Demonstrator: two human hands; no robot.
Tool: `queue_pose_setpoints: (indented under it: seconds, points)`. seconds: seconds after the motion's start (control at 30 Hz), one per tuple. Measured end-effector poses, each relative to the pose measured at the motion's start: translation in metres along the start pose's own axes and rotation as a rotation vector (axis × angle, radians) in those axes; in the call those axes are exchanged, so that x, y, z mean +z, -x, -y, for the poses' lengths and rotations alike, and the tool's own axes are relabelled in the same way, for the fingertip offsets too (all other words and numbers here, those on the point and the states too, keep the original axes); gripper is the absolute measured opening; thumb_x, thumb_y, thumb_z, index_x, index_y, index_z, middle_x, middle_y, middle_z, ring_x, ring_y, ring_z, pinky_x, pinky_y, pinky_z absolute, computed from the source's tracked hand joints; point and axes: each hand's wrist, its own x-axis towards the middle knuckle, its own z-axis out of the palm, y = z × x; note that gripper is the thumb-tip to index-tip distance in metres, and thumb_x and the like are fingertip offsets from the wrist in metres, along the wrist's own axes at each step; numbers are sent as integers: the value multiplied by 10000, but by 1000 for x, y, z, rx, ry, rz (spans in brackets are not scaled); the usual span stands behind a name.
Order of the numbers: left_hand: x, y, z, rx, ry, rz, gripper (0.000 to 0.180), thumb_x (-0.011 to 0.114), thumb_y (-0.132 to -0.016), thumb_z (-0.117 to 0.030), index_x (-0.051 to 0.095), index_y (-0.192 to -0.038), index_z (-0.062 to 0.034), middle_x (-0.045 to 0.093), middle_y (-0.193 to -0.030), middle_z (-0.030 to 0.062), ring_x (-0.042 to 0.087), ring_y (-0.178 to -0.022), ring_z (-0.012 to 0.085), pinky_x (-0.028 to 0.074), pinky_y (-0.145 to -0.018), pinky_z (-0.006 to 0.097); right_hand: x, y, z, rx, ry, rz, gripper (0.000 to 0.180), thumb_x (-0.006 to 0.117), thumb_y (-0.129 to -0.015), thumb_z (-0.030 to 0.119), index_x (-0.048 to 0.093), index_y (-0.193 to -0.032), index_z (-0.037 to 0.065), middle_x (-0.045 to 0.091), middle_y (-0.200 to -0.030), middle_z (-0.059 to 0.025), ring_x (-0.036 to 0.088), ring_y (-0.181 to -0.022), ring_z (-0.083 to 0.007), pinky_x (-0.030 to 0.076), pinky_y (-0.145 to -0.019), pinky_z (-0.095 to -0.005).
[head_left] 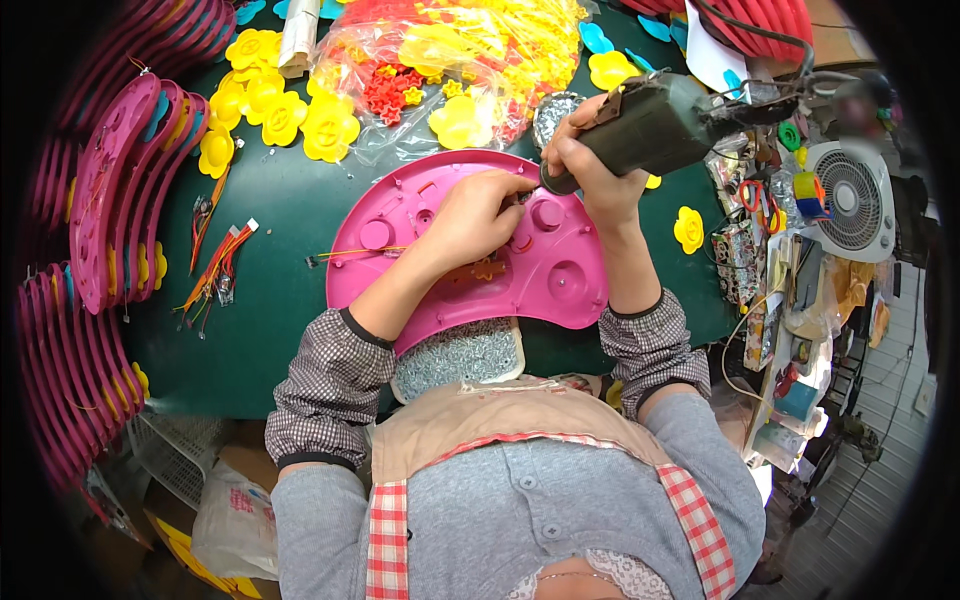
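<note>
Pink shell (560, 270) pinned by left hand (470, 215); right hand (590, 165) fingers grip screwdriver (650, 125) near its far edge.

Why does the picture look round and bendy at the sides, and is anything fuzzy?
Head view: a fisheye lens curves straight lines near the rim, so the stacked pink panels bow and the corners go black. The middle is sharp: both hands, left hand and right hand, and the pink half-round panel look clear. The light is even, with soft shadows.

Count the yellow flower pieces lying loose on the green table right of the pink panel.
2: one yellow flower right of the pink panel, another above the power screwdriver. More may be hidden.
</note>
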Motion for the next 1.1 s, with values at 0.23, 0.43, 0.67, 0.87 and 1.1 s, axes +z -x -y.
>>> queue_pose_setpoints:
  seconds: [0.23,0.43,0.67,0.87,1.1]
  points:
    - [-5,5,-7,-32,68,-65,151,734,-895,-54,723,-1023,25,707,-895,115,688,-788,205,545,-716,335,-38,8,9,-122,-234,-161,322,597,-893,-26,541,-1205,29,598,-781,-104,619,-696,-201,566,-726,-396]
    - [-7,7,-16,169,0,-141,119,790,-882,-36,713,-961,7,717,-892,89,692,-748,172,543,-655,297,-31,22,45,-266,-348,-51,335,531,-891,51,473,-1221,56,586,-780,-127,574,-664,-223,543,-755,-437]
    - [-9,8,-23,351,-11,-205,278,869,-806,-74,660,-972,3,686,-826,108,697,-685,232,553,-609,326,-27,30,53,-259,-411,-14,345,559,-897,73,462,-1229,65,598,-781,-113,581,-654,-213,536,-741,-425]
    - [-7,9,-29,415,-9,-222,314,907,-775,-49,660,-964,-8,720,-861,93,729,-722,187,587,-630,299,-31,35,60,-249,-425,-27,357,573,-889,86,469,-1230,68,601,-775,-104,588,-640,-215,537,-735,-424]
    - [-3,8,-33,470,59,-256,282,887,-775,-41,660,-941,-21,690,-795,93,703,-691,218,557,-599,321,-36,40,70,-263,-477,-75,358,548,-895,120,489,-1246,83,592,-776,-91,575,-628,-208,526,-738,-427]
